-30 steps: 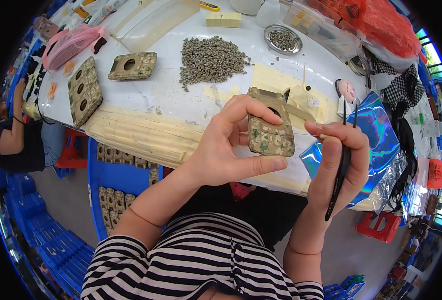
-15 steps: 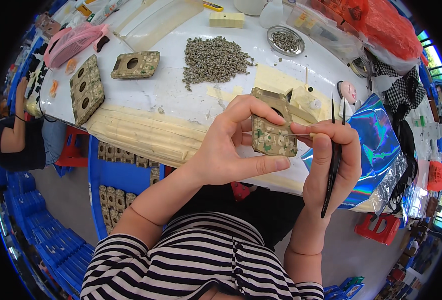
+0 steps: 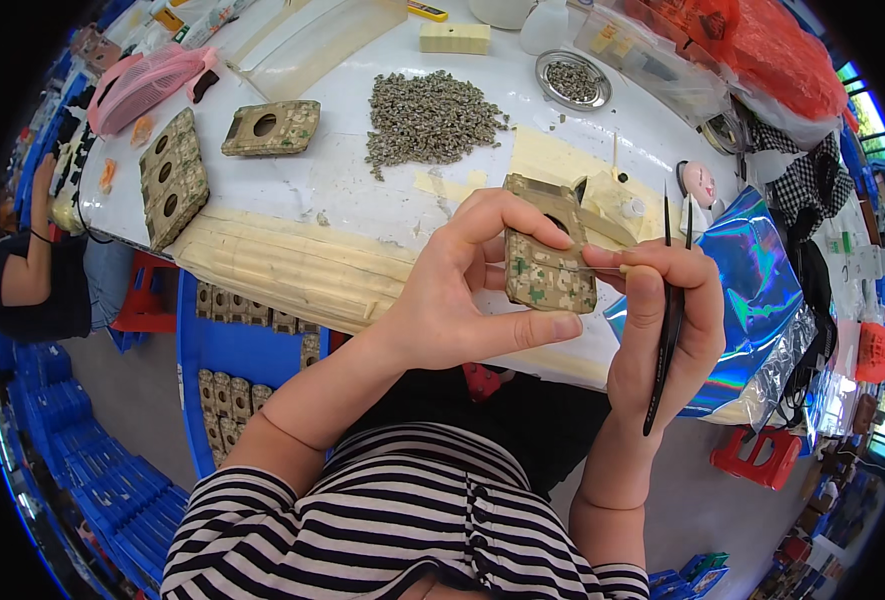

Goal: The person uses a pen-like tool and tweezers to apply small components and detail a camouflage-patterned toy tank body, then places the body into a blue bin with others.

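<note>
My left hand [image 3: 442, 295] holds a camouflage-painted toy tank hull [image 3: 550, 277] tilted in front of me, its fingers over the top edge and its thumb stretched below. A round hole in the hull is partly covered by the fingers. Between the thumb and forefinger of my right hand [image 3: 677, 320] is a thin, pale stick [image 3: 604, 268], its tip against the right side of the hull. Black tweezers [image 3: 662, 365] are tucked across the same hand, their points upward and apart, gripping nothing.
A heap of small grey-brown parts [image 3: 432, 120] lies beyond my hands, beside a round metal dish [image 3: 573, 82] of similar pieces. Two more camouflage hulls [image 3: 272, 129] rest on the left. A blue tray [image 3: 252, 355] of hulls sits below the table edge; shiny blue film [image 3: 747, 300] lies right.
</note>
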Motion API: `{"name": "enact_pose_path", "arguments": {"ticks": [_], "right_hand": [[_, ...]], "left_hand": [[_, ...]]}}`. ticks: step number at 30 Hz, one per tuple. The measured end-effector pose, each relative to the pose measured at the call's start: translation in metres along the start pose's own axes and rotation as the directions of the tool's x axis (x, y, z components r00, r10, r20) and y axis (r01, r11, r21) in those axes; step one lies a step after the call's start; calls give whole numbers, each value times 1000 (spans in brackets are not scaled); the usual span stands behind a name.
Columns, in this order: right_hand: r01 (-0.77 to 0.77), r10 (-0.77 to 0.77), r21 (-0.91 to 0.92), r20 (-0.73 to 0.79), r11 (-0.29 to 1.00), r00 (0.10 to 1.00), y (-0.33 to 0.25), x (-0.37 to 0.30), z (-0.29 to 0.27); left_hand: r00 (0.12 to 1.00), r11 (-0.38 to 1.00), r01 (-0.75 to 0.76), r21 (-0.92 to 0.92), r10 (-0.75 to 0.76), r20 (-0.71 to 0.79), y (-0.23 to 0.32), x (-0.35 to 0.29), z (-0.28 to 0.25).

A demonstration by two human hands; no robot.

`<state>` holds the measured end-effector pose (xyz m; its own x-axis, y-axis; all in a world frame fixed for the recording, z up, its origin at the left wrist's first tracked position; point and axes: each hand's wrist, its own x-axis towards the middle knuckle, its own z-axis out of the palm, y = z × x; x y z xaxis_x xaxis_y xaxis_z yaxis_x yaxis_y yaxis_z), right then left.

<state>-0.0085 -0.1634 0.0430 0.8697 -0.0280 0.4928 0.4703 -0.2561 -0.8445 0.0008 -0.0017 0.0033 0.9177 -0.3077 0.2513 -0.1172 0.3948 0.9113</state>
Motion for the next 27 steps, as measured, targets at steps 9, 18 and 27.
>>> {"name": "enact_pose_path", "arguments": {"ticks": [9, 18, 27], "right_hand": [[58, -165, -375, -259, 925, 952, 17, 24, -16], [151, -216, -719, 1, 678, 976, 28, 36, -15], [30, -61, -404, -66, 914, 996, 14, 12, -36]], "left_hand": [[1000, 999, -7, 46, 6, 10, 2, 1, 0], [1000, 997, -3, 79, 2, 14, 6, 2, 0], [1000, 1000, 21, -17, -21, 8, 3, 1, 1]]}}
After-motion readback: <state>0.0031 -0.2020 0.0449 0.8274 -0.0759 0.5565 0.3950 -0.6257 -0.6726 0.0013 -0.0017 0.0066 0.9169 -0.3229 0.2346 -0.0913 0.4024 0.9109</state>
